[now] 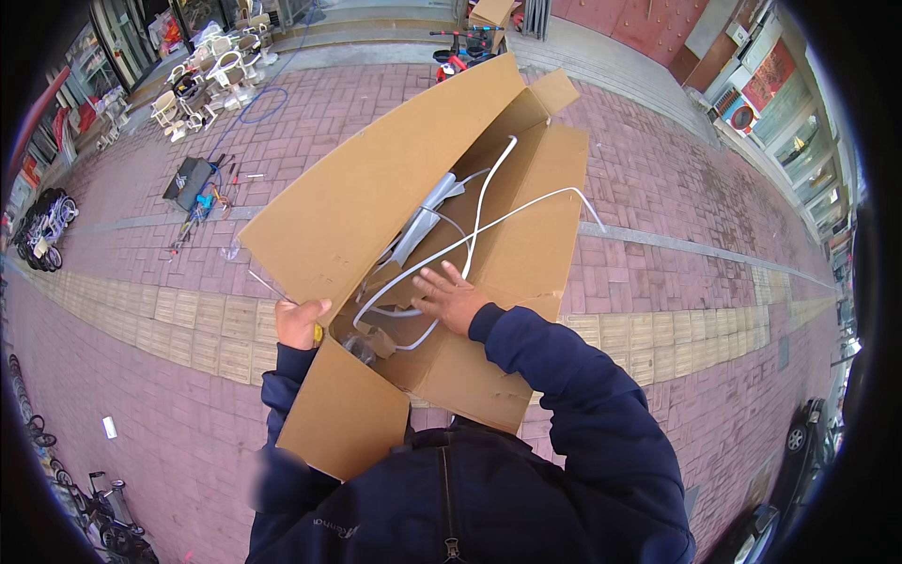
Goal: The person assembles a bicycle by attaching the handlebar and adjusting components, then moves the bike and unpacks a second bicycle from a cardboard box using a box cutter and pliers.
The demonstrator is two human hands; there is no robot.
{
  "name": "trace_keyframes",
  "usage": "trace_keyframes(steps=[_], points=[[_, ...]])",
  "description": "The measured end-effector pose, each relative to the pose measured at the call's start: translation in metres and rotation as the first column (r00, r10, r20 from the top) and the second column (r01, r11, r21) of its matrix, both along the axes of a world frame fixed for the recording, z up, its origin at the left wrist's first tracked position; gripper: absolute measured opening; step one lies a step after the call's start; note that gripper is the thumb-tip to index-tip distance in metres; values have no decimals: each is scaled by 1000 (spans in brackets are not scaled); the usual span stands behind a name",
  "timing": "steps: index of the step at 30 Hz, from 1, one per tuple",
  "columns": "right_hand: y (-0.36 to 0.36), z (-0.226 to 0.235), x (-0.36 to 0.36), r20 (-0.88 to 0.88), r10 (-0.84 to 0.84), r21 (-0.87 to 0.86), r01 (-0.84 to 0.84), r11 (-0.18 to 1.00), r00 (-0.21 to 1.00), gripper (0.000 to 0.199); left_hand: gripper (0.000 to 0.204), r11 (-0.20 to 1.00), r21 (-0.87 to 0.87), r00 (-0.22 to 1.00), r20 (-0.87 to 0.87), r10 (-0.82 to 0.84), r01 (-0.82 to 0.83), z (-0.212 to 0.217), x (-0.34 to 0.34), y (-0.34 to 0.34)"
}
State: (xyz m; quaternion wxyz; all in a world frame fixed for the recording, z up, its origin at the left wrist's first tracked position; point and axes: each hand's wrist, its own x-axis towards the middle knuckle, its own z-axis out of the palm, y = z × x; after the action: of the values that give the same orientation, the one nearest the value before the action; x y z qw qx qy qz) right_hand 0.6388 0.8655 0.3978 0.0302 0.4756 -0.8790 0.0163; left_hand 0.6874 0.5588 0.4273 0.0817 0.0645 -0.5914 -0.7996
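Note:
A long, open cardboard box [376, 188] stands in front of me with its flaps spread. My left hand [299, 322] is closed at its left edge, thumb against the cardboard. The same hand holds what looks like a screwdriver [266, 285], its thin shaft pointing away to the left and a bit of yellow handle below the thumb. My right hand [451, 299] reaches into the opening with fingers spread, beside white cables [536, 200] that stick out of the box. Deeper inside lies a silver-grey wrapped part [423, 221]; the bottom is partly hidden.
On the paving at left are an open dark toolbox [189, 179] and scattered hand tools [202, 207]. A blue hose [268, 105] runs near piled white chairs [225, 70]. Small bikes [47, 230] stand far left. Behind the box is a red bike [451, 61].

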Motion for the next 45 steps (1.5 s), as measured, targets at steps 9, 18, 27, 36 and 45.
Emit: trace_keyframes(steps=[9, 18, 27, 36, 45], points=[[167, -13, 23, 890, -454, -172, 959, -226, 53, 73, 28, 988, 150, 998, -61, -13, 22, -10, -16, 8], [178, -6, 6, 909, 355, -201, 976, -90, 219, 38, 27, 998, 43, 998, -38, 47, -46, 0, -9, 21], [154, 142, 82, 845, 150, -466, 571, 676, 513, 60, 29, 974, -187, 990, 25, 137, -130, 79, 162, -24], [153, 17, 84, 208, 436, 155, -469, 869, 876, 67, 12, 672, -717, 820, 266, 507, -183, -112, 334, -15], [-28, -107, 94, 137, 489, 115, -504, 856, 862, 9, 26, 12, -235, -110, 497, 861, -972, -276, 584, -8]])
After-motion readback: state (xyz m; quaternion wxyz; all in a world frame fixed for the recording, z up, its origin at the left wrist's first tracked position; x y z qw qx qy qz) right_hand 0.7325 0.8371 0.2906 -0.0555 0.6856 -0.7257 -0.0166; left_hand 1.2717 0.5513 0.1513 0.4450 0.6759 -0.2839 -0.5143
